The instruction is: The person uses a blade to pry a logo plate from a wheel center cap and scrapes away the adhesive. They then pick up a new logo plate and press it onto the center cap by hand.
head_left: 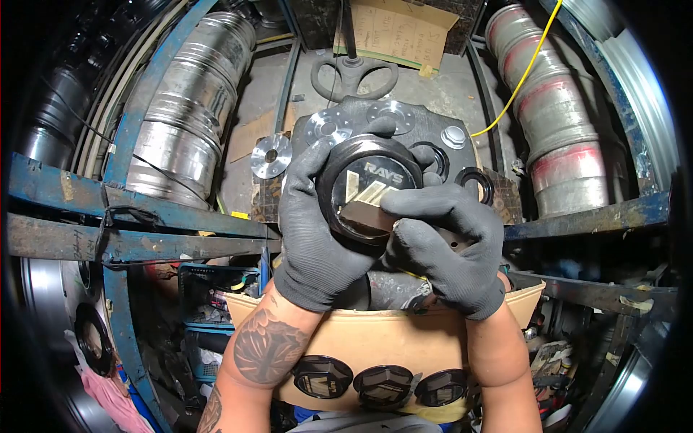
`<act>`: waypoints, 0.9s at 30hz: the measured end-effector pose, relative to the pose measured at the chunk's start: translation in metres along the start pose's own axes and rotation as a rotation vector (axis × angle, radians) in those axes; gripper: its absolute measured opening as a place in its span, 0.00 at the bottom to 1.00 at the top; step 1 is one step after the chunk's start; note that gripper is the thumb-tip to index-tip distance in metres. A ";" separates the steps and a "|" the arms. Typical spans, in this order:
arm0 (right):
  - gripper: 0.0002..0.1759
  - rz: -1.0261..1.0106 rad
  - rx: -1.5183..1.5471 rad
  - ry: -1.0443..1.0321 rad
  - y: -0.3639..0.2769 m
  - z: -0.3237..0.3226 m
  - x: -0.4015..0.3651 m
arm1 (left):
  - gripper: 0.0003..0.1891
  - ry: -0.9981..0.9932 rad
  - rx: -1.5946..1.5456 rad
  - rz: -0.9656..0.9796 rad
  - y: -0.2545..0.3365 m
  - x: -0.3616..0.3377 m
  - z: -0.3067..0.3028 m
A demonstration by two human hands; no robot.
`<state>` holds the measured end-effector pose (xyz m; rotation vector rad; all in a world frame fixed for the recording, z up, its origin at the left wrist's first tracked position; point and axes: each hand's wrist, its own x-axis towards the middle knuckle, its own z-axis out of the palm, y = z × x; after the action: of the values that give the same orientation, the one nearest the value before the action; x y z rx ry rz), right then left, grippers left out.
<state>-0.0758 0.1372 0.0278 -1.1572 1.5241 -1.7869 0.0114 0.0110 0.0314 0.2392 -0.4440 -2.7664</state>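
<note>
My left hand [314,224], in a dark grey work glove, grips a round black wheel center cap [372,169] from its left and underside. The cap's face carries the word RAYS and gold lettering, partly covered by my right fingers. My right hand [451,242], gloved alike, is closed in a pinch over the lower right of the cap, index fingertip on the lettering. Whatever the pinch holds is hidden; a dark brown patch on the cap lies beside it. Below, three similar black center caps [382,386] rest in a row on cardboard [404,339] near my body.
A grey-covered surface [433,123] ahead bears silver flanged discs [272,155], a silver cap [453,137] and black rings [474,186]. Stacked metal wheel barrels [184,108] stand left, more [552,108] right, behind blue steel frames [592,224]. A yellow cable [521,76] hangs at right.
</note>
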 end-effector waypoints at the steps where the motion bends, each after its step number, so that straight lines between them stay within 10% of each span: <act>1: 0.11 0.073 0.034 0.011 -0.003 0.000 -0.002 | 0.31 0.002 -0.007 -0.010 0.000 -0.001 0.000; 27: 0.10 -0.109 -0.202 -0.099 0.000 -0.002 0.003 | 0.30 0.071 0.057 -0.031 0.006 -0.005 -0.008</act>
<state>-0.0789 0.1360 0.0287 -1.4290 1.6400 -1.6457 0.0193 0.0054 0.0265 0.3592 -0.5057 -2.7683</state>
